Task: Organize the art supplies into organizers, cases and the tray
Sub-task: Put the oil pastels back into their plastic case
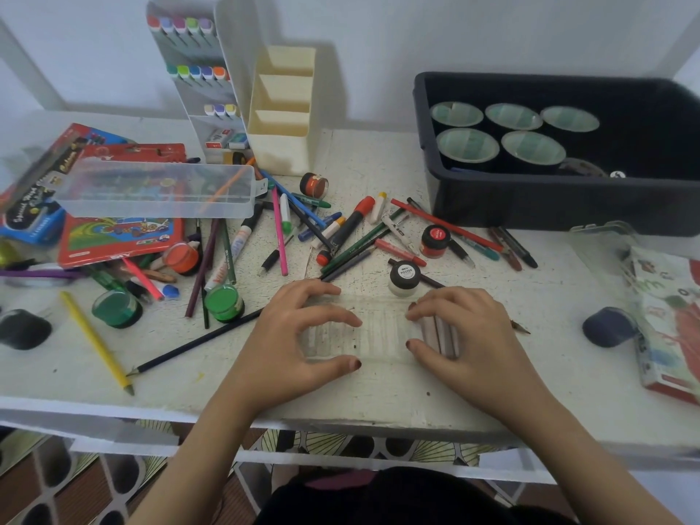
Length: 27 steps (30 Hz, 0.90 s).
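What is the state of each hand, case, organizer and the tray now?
left hand, grips the flat clear case
right hand, holds pencils at that case
clear box, lies on the red packs
cream organizer, upright, compartments empty
marker organizer, upright, partly filled
black tray, holds five round containers
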{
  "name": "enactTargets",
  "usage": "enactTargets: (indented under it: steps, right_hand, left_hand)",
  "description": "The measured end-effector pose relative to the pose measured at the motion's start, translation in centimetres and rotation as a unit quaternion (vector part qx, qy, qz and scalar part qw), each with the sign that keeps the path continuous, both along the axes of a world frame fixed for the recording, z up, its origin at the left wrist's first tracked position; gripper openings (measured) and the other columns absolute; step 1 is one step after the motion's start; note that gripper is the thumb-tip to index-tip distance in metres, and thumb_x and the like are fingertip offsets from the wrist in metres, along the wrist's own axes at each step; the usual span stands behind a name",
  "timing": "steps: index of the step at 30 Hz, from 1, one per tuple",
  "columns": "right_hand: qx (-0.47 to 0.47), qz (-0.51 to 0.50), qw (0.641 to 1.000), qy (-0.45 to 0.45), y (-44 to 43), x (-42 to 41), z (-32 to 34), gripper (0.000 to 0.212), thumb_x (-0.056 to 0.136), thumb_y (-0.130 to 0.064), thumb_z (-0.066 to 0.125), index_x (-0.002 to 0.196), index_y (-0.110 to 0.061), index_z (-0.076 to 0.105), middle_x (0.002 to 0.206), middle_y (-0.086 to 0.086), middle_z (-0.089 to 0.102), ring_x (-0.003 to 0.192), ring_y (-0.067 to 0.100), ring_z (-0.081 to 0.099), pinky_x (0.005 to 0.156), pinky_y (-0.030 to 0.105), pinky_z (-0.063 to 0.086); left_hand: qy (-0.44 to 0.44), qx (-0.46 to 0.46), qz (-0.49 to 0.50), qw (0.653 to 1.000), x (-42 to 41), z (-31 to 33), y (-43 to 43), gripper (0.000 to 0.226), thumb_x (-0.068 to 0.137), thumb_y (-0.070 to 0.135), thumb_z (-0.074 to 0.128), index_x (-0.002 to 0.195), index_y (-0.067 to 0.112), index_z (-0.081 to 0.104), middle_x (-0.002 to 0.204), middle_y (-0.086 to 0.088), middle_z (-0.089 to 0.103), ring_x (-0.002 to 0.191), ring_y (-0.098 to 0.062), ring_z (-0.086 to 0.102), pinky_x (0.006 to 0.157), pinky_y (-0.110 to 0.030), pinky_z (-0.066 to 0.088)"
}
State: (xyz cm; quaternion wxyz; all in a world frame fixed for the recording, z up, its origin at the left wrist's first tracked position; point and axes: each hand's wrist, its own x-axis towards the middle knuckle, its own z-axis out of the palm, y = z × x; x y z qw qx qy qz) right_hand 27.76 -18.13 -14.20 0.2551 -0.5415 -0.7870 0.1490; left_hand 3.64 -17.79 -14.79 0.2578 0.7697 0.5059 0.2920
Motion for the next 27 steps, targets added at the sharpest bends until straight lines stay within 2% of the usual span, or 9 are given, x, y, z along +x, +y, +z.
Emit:
enactTargets:
  steps: [4,8,11,14,16,18,20,23,27]
  right_hand:
    - [-0.008,-0.002,1.0,-0.026,0.2,-0.1,0.2,0.033,0.074,-0.054,0.048,0.099,-0.039,0.065,0.112,-0.027,0.05,0.109,-0.004,0.036,0.091,0.021,0.021]
    - [-0.019,0.016,0.999,-0.044,0.5,0.4,0.6,0.039,0.074,-0.061,0.048,0.104,-0.041,0.062,0.111,-0.029,0.053,0.111,-0.002,0.041,0.091,0.026,0.026]
    - [-0.013,0.036,0.998,-0.059,1.1,0.5,1.0,0.04,0.076,-0.064,0.046,0.103,-0.041,0.063,0.108,-0.028,0.057,0.107,-0.002,0.044,0.092,0.028,0.028]
    - [0.005,0.041,0.999,-0.011,2.3,-0.1,2.2,0.031,0.082,-0.053,0.049,0.099,-0.032,0.066,0.096,-0.023,0.061,0.096,0.0,0.052,0.087,0.027,0.037]
    - [0.011,0.032,0.999,0.034,3.8,-0.6,3.3,0.017,0.087,-0.035,0.057,0.097,-0.026,0.066,0.089,-0.017,0.062,0.085,0.002,0.055,0.077,0.022,0.042]
    - [0.014,0.021,0.999,0.036,5.8,-1.3,4.5,0.012,0.088,-0.026,0.056,0.097,-0.024,0.064,0.082,-0.014,0.059,0.075,0.001,0.053,0.066,0.017,0.04]
    - [0.007,0.017,1.0,-0.019,8.1,-2.0,5.0,0.015,0.091,-0.024,0.054,0.104,-0.023,0.062,0.087,-0.011,0.056,0.072,0.001,0.05,0.063,0.015,0.037]
    - [-0.004,0.003,0.993,-0.12,11.2,-3.5,5.1,0.02,0.094,-0.025,0.049,0.111,-0.02,0.059,0.102,-0.002,0.056,0.082,0.01,0.052,0.065,0.021,0.035]
    - [-0.007,-0.037,0.98,-0.196,14.1,-6.0,5.0,0.018,0.098,-0.028,0.042,0.094,-0.014,0.053,0.087,0.002,0.053,0.076,0.017,0.05,0.063,0.027,0.035]
  left_hand:
    - [0.005,0.003,0.0,1.0,0.0,0.0,0.0,0.037,0.064,0.062,0.067,0.096,0.044,0.068,0.124,0.022,0.049,0.123,0.002,0.037,0.1,-0.014,0.022]
    - [0.008,-0.001,0.001,1.0,0.0,0.0,0.0,0.037,0.064,0.06,0.068,0.097,0.044,0.068,0.124,0.022,0.049,0.124,0.001,0.037,0.1,-0.016,0.023]
    - [0.008,-0.003,0.007,1.0,0.0,0.1,-0.1,0.044,0.063,0.06,0.069,0.103,0.042,0.065,0.123,0.023,0.049,0.123,0.003,0.037,0.099,-0.01,0.022]
    - [0.013,-0.005,0.008,1.0,0.0,0.3,-0.1,0.052,0.063,0.06,0.068,0.109,0.038,0.062,0.124,0.024,0.048,0.123,0.007,0.035,0.098,-0.004,0.019]
    - [0.017,-0.007,0.005,1.0,0.0,0.4,-0.1,0.055,0.063,0.06,0.068,0.113,0.037,0.06,0.125,0.025,0.046,0.123,0.008,0.035,0.098,-0.003,0.018]
    - [0.017,-0.01,0.005,1.0,-0.1,0.5,-0.1,0.056,0.064,0.058,0.067,0.114,0.036,0.059,0.126,0.024,0.046,0.124,0.008,0.034,0.098,-0.001,0.017]
    - [0.015,-0.014,0.005,1.0,-0.1,0.5,-0.2,0.055,0.064,0.056,0.065,0.115,0.035,0.059,0.127,0.024,0.046,0.125,0.006,0.034,0.099,-0.005,0.018]
    - [0.007,-0.014,0.006,1.0,-0.1,0.6,-0.2,0.052,0.066,0.052,0.063,0.114,0.033,0.06,0.126,0.024,0.046,0.125,0.006,0.034,0.099,-0.004,0.018]
    - [0.004,-0.016,0.008,1.0,-0.1,0.7,-0.1,0.052,0.065,0.051,0.065,0.114,0.033,0.059,0.126,0.025,0.045,0.126,0.004,0.035,0.1,-0.007,0.02]
